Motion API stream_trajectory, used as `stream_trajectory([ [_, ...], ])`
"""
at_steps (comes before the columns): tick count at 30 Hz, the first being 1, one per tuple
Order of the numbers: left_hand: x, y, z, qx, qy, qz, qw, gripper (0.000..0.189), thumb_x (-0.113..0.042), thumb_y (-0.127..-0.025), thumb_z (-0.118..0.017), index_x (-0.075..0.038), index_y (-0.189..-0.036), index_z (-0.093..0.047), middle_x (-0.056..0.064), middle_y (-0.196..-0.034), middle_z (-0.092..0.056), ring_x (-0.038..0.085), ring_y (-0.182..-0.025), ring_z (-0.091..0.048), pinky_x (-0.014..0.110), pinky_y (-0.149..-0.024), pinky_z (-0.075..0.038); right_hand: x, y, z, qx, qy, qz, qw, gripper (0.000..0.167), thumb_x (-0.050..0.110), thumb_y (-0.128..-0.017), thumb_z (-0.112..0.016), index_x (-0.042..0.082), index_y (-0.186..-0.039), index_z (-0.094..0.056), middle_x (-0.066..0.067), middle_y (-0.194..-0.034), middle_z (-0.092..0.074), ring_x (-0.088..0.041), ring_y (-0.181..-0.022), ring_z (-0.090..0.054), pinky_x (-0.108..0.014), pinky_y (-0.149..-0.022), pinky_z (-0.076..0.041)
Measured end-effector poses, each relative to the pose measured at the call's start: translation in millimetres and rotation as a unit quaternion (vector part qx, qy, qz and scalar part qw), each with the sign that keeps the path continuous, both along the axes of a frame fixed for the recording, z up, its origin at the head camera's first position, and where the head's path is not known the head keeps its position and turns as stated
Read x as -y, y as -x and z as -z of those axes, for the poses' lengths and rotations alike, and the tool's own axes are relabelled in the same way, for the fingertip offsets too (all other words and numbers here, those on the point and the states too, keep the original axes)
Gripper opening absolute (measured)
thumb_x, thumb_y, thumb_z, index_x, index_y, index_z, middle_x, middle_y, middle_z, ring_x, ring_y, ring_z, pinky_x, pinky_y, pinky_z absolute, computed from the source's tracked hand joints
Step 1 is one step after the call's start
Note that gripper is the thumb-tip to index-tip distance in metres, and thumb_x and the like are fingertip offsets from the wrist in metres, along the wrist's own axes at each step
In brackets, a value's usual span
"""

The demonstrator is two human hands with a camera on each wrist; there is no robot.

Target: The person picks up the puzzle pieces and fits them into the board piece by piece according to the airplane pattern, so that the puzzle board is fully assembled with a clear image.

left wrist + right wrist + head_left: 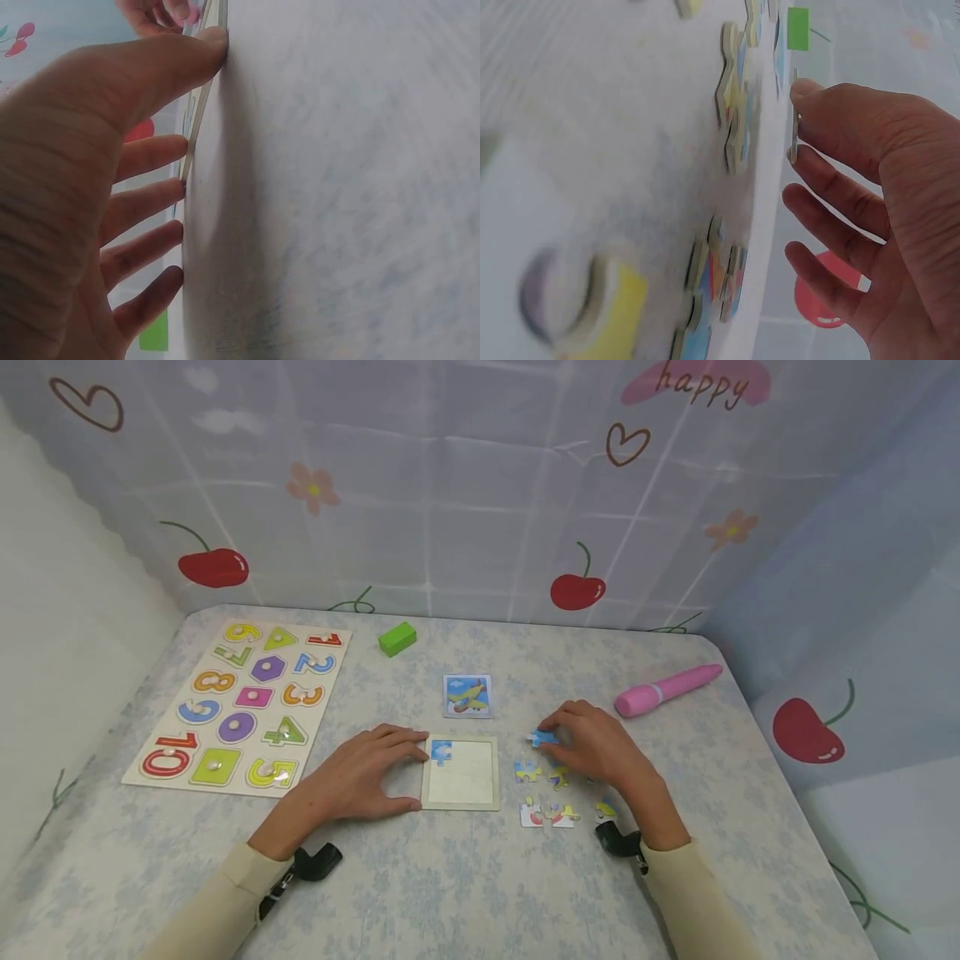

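A square puzzle tray point(461, 807) lies mid-table with one blue jigsaw piece point(442, 752) in its upper left corner. My left hand point(365, 774) touches the tray's left side, thumb by the lower corner and fingertips by the upper one; in the left wrist view its fingers point(146, 214) are spread and fairly straight. To the right of the tray, my right hand point(592, 743) pinches a blue jigsaw piece point(542, 738) between thumb and index finger. The right wrist view shows this piece edge-on, raised off the table. Several loose pieces point(527, 772) lie below that hand.
Behind the tray lies a picture card point(468, 697) showing a yellow airplane. A green block point(397, 639) sits farther back. At the left is a number and shape board point(255, 696); a pink pen-like object point(667, 690) lies at the right. A printed curtain point(450, 485) borders the table.
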State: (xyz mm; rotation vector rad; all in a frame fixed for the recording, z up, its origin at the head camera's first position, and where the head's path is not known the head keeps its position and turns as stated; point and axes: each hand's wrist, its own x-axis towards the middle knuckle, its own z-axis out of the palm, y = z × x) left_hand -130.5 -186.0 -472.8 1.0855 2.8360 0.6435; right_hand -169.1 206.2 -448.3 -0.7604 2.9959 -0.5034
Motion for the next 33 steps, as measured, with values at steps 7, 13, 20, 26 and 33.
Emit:
stream_trajectory([
  [7,-0.4,0.4,-0.2,0.002,-0.002,0.001,1.0,0.061,-0.054,-0.084,-0.089,-0.021,-0.132,-0.074,-0.001,-0.159,-0.057,0.024,-0.142,-0.053,0.052,-0.113,-0.048,13.3,2.0,-3.9,-0.017,0.02,-0.036,0.999,0.027,0.028,-0.092,-0.088,0.016,-0.114,-0.082,0.002,-0.111,-0.074,-0.022,-0.107,-0.068,-0.045,-0.092,-0.058],
  [13,-0.9,0.3,-0.6,0.002,0.002,0.003,1.0,0.06,-0.055,-0.085,-0.088,-0.021,-0.132,-0.074,0.0,-0.159,-0.056,0.025,-0.144,-0.053,0.052,-0.114,-0.047,27.4,3.9,-7.7,-0.017,0.025,-0.055,0.998,0.025,0.028,-0.092,-0.088,0.017,-0.114,-0.082,0.002,-0.111,-0.073,-0.021,-0.108,-0.067,-0.045,-0.093,-0.059],
  [20,-0.1,0.2,-0.8,0.001,0.005,0.003,1.0,0.061,-0.056,-0.085,-0.088,-0.021,-0.132,-0.073,-0.001,-0.16,-0.056,0.024,-0.144,-0.052,0.051,-0.113,-0.048,43.0,7.2,-9.0,-0.021,0.024,-0.077,0.9965,0.024,0.027,-0.093,-0.087,0.016,-0.113,-0.082,0.0,-0.111,-0.073,-0.022,-0.107,-0.068,-0.044,-0.092,-0.059],
  [26,0.3,0.3,0.2,-0.001,0.004,0.0,1.0,0.061,-0.057,-0.084,-0.088,-0.022,-0.132,-0.073,-0.001,-0.16,-0.056,0.024,-0.144,-0.052,0.051,-0.113,-0.048,60.6,8.9,-10.7,-0.013,0.018,-0.086,0.9961,0.025,0.028,-0.093,-0.087,0.016,-0.114,-0.082,0.0,-0.113,-0.074,-0.023,-0.107,-0.068,-0.044,-0.092,-0.059],
  [33,0.3,0.8,1.6,0.005,0.003,-0.001,1.0,0.061,-0.057,-0.085,-0.088,-0.022,-0.133,-0.073,-0.002,-0.16,-0.055,0.023,-0.144,-0.052,0.051,-0.113,-0.048,78.4,7.1,-5.8,-0.011,0.003,-0.097,0.9952,0.024,0.031,-0.095,-0.085,0.017,-0.114,-0.082,0.001,-0.114,-0.073,-0.022,-0.106,-0.068,-0.042,-0.091,-0.058],
])
